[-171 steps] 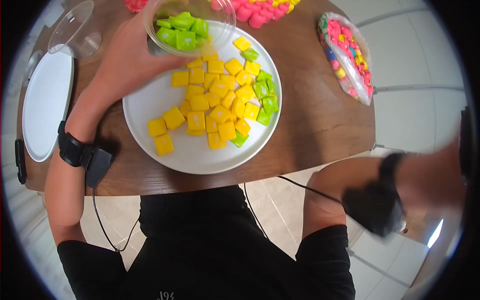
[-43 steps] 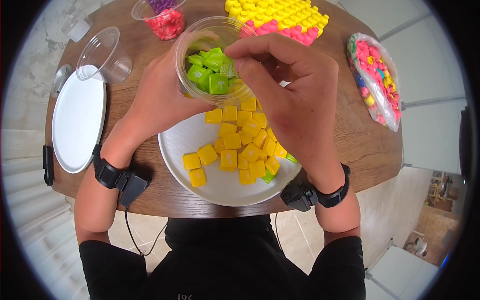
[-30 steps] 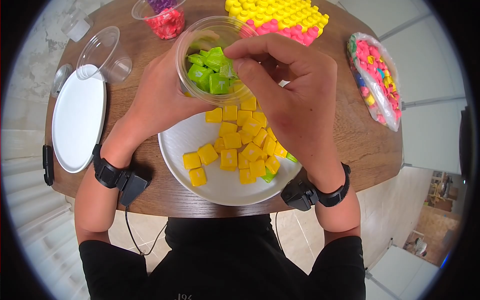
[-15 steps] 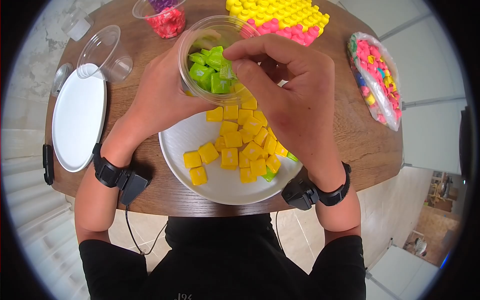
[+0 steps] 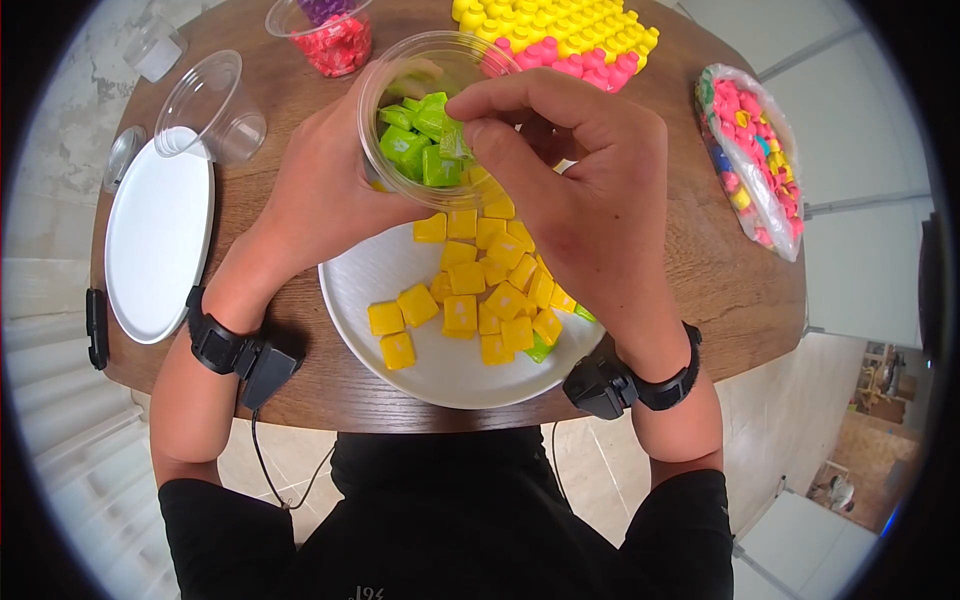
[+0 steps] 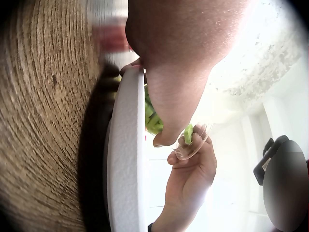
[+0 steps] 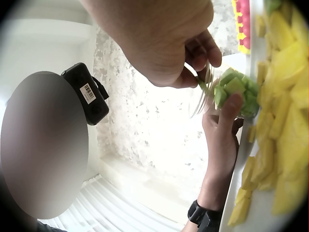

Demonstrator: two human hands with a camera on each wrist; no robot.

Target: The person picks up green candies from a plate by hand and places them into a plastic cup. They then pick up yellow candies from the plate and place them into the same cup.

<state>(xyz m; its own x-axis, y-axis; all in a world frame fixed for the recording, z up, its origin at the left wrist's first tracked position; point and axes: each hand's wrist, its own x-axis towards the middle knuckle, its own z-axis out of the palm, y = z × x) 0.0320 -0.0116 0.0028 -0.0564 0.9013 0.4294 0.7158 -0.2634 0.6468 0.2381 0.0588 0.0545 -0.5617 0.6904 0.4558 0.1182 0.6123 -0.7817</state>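
Note:
My left hand (image 5: 325, 175) grips a clear plastic cup (image 5: 368, 140) round its side, over the far part of a round white plate (image 5: 355, 325). Green square wrapped candies (image 5: 405, 152) lie in the cup. Thumb and index finger of my right hand (image 5: 600, 180) pinch one green candy (image 5: 455, 140) by its wrapper at the cup's mouth; the right wrist view shows this wrapper (image 7: 203, 87) at the rim. Yellow square candies (image 5: 465, 278) are heaped on the plate, with a green candy (image 5: 540, 348) at the near edge. My right hand hides the plate's right side.
Left on the wooden table (image 5: 270, 370) are an oval white plate (image 5: 160, 250) and a tilted clear cup (image 5: 195, 110). Behind stand a cup of red and purple pieces (image 5: 335, 45) and yellow and pink bottle-shaped pieces (image 5: 560, 35). A bag of colourful pieces (image 5: 755, 160) lies right.
My right hand has come in from the far right to the cup and pinches a green candy there. The left hand keeps its grip on the cup. Over the last second almost nothing moves.

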